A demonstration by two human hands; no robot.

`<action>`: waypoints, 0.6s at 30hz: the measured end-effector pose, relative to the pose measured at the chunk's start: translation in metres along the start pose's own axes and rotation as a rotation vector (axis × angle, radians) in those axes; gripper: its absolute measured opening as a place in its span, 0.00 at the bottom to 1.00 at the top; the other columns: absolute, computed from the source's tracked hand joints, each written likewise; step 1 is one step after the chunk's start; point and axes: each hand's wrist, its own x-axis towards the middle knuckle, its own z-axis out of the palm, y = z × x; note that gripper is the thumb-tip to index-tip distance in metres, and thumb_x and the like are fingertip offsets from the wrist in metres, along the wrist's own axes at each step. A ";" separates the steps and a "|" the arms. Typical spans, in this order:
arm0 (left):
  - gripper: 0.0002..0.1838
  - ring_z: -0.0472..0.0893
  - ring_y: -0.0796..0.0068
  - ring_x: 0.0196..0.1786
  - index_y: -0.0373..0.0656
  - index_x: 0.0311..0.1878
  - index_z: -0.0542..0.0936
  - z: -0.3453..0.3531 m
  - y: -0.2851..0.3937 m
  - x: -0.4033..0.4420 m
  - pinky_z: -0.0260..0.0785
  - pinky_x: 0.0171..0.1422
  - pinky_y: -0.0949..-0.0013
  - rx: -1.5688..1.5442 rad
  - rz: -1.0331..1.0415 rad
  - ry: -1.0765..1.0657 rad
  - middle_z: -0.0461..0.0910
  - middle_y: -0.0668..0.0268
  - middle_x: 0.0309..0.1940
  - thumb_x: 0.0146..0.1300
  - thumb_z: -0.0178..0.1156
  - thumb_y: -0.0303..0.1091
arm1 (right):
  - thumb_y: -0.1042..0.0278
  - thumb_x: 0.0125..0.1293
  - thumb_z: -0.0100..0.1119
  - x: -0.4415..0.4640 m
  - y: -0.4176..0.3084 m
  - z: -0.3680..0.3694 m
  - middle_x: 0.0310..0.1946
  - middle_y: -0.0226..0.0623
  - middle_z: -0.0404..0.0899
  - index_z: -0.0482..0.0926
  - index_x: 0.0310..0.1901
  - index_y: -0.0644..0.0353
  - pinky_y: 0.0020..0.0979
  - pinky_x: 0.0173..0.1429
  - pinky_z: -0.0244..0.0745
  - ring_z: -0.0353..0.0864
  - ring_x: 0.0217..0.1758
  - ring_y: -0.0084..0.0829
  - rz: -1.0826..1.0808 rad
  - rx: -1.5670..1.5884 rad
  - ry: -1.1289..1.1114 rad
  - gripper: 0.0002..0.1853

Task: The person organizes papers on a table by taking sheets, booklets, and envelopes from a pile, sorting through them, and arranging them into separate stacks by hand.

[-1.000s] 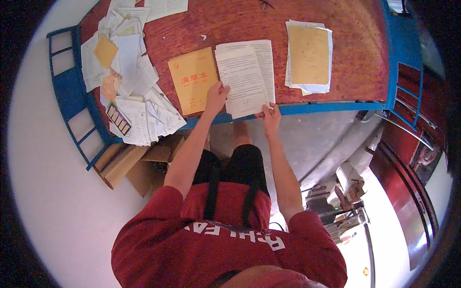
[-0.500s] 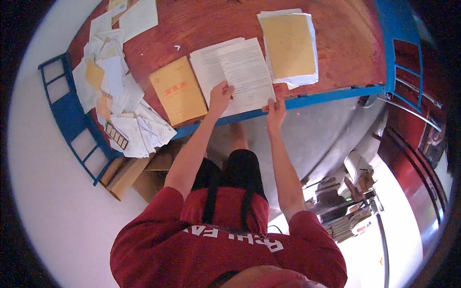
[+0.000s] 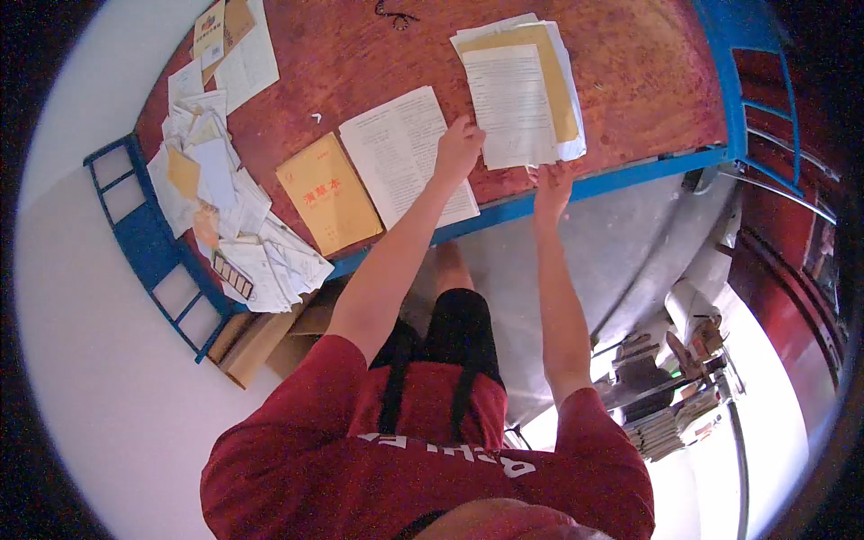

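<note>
From my remote seat I have both bare hands in view over a red-brown board [image 3: 639, 99] edged by a blue metal frame [image 3: 625, 178]. The right hand [image 3: 553, 185] has its fingers closed on the lower right corner of a printed sheet [image 3: 511, 106], which lies just ahead of it and slightly to its left. My left hand [image 3: 459, 153] is curled, fingertips at the sheet's left edge; I cannot tell whether they pinch it or only touch it. The sheet lies over a yellow-brown cover [image 3: 562, 94], which shows beyond its top and right edges, with white papers [image 3: 577, 126] under that. Just to the left of the left hand, another stack of printed pages [image 3: 396, 144] lies flat, partly hidden by that forearm. Further left, beside those pages, I see an orange notebook [image 3: 326, 196] with red characters on its front. Well left of both hands, loose papers [image 3: 214, 171] spread in an untidy heap, and far ahead of the left hand sits a small dark curled object [image 3: 396, 13].
</note>
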 end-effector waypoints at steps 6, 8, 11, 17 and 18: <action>0.20 0.79 0.73 0.37 0.33 0.52 0.71 -0.045 -0.025 -0.026 0.71 0.39 0.73 0.023 -0.035 -0.068 0.80 0.56 0.41 0.59 0.56 0.34 | 0.76 0.56 0.58 -0.020 -0.014 0.009 0.44 0.42 0.73 0.65 0.56 0.67 0.29 0.45 0.75 0.74 0.46 0.31 0.025 0.051 0.016 0.25; 0.18 0.79 0.75 0.36 0.34 0.50 0.73 -0.070 -0.028 -0.048 0.71 0.37 0.74 -0.029 -0.156 -0.054 0.80 0.59 0.39 0.60 0.55 0.34 | 0.73 0.57 0.58 -0.020 -0.006 0.009 0.42 0.41 0.76 0.66 0.55 0.69 0.29 0.46 0.73 0.75 0.45 0.30 -0.015 -0.069 0.016 0.23; 0.15 0.78 0.76 0.35 0.35 0.49 0.73 -0.100 -0.057 -0.071 0.71 0.36 0.75 0.035 -0.187 -0.050 0.80 0.62 0.37 0.61 0.53 0.33 | 0.81 0.53 0.58 -0.012 0.000 0.007 0.46 0.41 0.69 0.67 0.54 0.66 0.29 0.42 0.76 0.72 0.43 0.32 -0.210 -0.506 -0.012 0.24; 0.14 0.78 0.76 0.33 0.36 0.48 0.73 -0.119 -0.079 -0.094 0.71 0.35 0.73 -0.119 -0.274 -0.038 0.80 0.63 0.34 0.63 0.51 0.35 | 0.69 0.57 0.57 -0.002 0.039 0.004 0.43 0.47 0.75 0.70 0.52 0.67 0.35 0.49 0.70 0.75 0.44 0.39 -0.142 -0.532 0.043 0.21; 0.14 0.78 0.76 0.33 0.36 0.48 0.73 -0.120 -0.076 -0.097 0.71 0.35 0.73 -0.127 -0.273 -0.029 0.80 0.63 0.34 0.63 0.51 0.35 | 0.68 0.58 0.57 -0.012 0.034 0.007 0.44 0.47 0.75 0.71 0.51 0.67 0.34 0.49 0.70 0.76 0.45 0.38 -0.189 -0.625 0.047 0.20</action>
